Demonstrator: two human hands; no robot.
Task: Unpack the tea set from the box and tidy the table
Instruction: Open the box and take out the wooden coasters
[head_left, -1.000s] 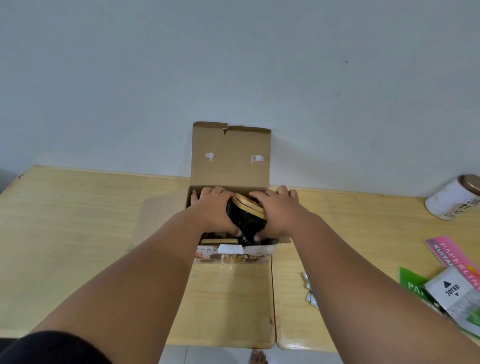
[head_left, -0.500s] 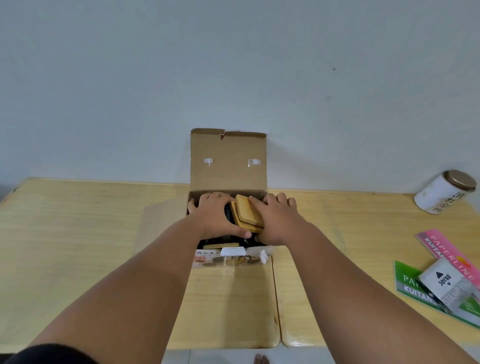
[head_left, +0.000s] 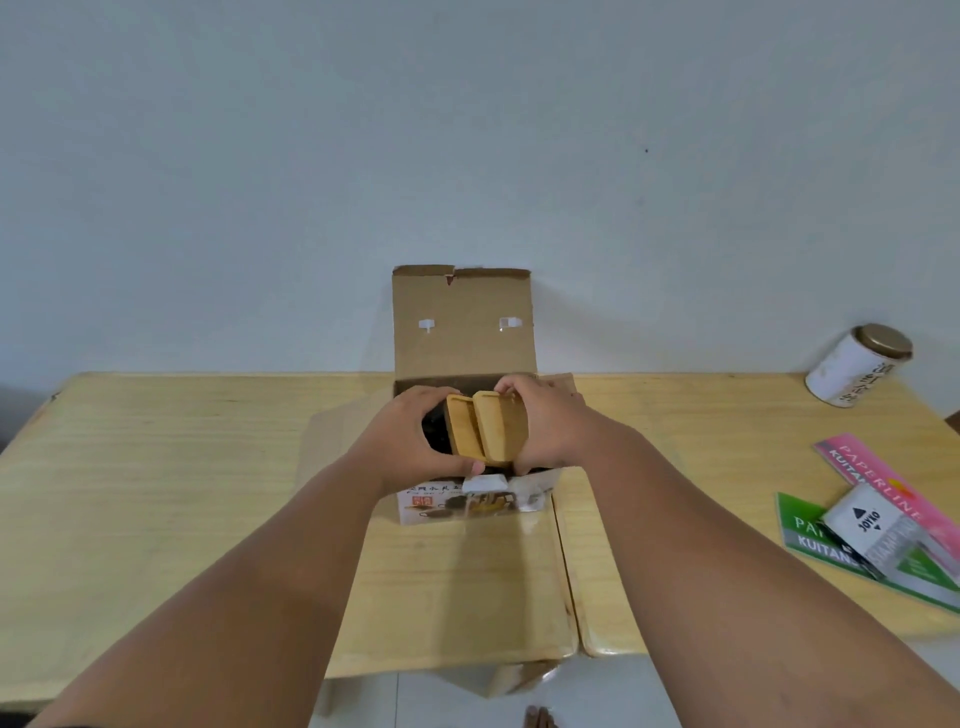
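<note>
Hands: left hand (head_left: 408, 441) and right hand (head_left: 548, 423) each gripped wood pieces (head_left: 488, 428).
Pieces: tilted on edge, over open box (head_left: 462, 338).

setting: a plain home or small-office room; which of the two cannot be told. two pale wooden tables (head_left: 156, 493) are set edge to edge against a bare white wall (head_left: 467, 130). a white tin canister (head_left: 857, 366) with a brown lid is kept at the far right. receipt books (head_left: 852, 467) printed "paperline" and a "joyko" stationery packet (head_left: 872, 525) are piled nearby. a pale floor (head_left: 363, 701) is seen below.
</note>
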